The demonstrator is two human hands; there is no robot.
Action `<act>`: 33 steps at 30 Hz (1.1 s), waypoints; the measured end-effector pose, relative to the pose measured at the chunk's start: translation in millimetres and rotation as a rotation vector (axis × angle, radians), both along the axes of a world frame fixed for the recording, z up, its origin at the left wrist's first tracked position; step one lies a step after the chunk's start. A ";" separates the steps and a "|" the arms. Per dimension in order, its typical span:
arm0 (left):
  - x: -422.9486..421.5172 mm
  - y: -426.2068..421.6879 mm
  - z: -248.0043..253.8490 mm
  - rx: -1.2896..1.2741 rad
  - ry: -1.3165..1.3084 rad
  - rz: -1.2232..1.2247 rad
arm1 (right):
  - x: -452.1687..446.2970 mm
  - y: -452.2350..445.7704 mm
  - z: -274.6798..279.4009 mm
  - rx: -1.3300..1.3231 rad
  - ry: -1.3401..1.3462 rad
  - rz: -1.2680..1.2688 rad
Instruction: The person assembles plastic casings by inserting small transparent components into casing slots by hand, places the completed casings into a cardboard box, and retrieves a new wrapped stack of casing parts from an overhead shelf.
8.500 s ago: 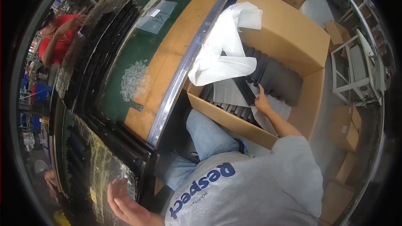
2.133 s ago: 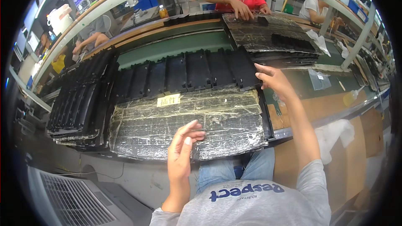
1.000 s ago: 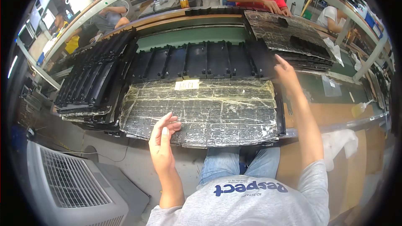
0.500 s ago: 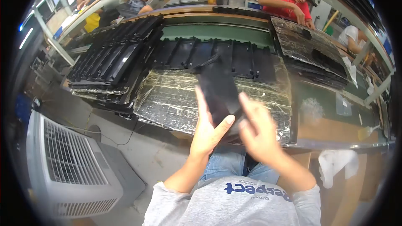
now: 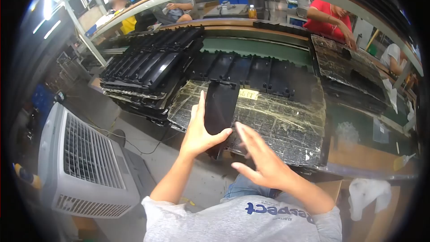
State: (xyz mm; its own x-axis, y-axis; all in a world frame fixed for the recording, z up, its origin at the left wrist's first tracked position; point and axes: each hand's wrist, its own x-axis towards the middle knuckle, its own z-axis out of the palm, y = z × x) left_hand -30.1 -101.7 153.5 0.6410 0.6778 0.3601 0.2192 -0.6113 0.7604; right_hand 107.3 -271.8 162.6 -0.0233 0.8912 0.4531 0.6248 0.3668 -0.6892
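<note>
A long black plastic panel (image 5: 221, 105) stands before me, its upper end by a row of similar black panels (image 5: 248, 69). My left hand (image 5: 196, 132) holds its left side low down, fingers along the edge and thumb across its face. Whether the panel rests fully on the board beneath cannot be made out. My right hand (image 5: 264, 163) is apart from it at the lower right, fingers spread and holding nothing. Under the panels lies a board wrapped in clear film (image 5: 282, 123), with a yellow label (image 5: 247, 94) beside the panel.
Stacked black panels (image 5: 148, 62) stand at the left, and another film-wrapped stack (image 5: 349, 69) at the right. A grey ventilated machine (image 5: 89, 161) is on the floor at lower left. A white cloth (image 5: 369, 195) hangs at the bench's front edge. Other people sit beyond the bench.
The panel has moved left and straightened, with its upper end now at the row. My left hand has gone with it, while my right hand has come away from it. The yellow label is uncovered.
</note>
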 end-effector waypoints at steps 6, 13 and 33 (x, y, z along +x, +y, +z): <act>-13.9 41.5 21.8 0.305 0.655 0.210 | 21.7 -70.6 -4.4 -0.066 0.173 -0.160; -4.6 80.8 0.8 0.384 0.688 0.415 | 23.7 -142.6 -32.0 -0.164 0.317 -0.385; 6.1 -102.0 64.6 0.544 0.017 -0.638 | 28.7 -259.9 40.8 0.791 -0.023 -0.903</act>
